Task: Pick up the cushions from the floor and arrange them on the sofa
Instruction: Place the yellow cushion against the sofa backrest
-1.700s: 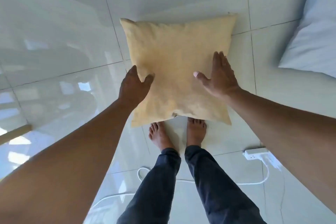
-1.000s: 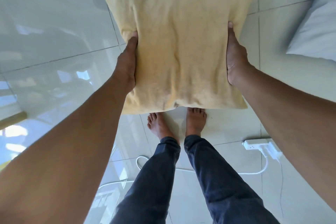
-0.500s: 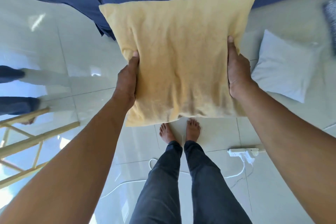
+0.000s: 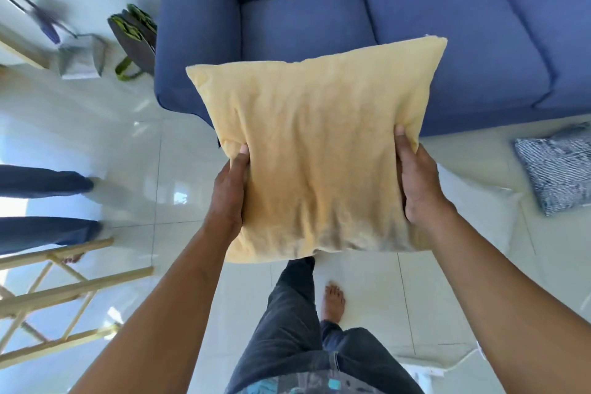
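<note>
Yellow cushion (image 4: 315, 150) held in the air at centre frame, clear of the floor (image 4: 134, 176), its broad face turned toward the camera and its top edge tilted, right corner higher than left. Left hand (image 4: 227, 198) clamps the cushion's left edge low down, thumb on the near face, the other fingers hidden behind the fabric; right hand (image 4: 415, 182) clamps the right edge at about the same height, thumb likewise on the near face. Both grips closed on the cushion; fabric puckers at each thumb. The cushion sits between the two hands, most of it above them in the frame, with only its lower quarter below the thumbs. Behind it, across the upper frame, the blue sofa (image 4: 319, 19): the cushion's upper half overlaps the sofa's front edge and seat in the picture, not touching as far as can be told. Sofa seat bare in the visible part. Lower centre: the person's dark trousers (image 4: 287, 329) and one bare foot (image 4: 334, 301) on pale glossy tiles. Right of frame, on the floor: a white cushion (image 4: 479, 208) just beside the right forearm in the picture, and a dark patterned cushion (image 4: 556, 176) further right near the sofa's base. Left of frame: a pale wooden rack (image 4: 57, 294) at lower left, a second person's trouser legs (image 4: 41, 201) at the left edge, and a black and green bag (image 4: 134, 38) leaning against the sofa's arm at upper left.
</note>
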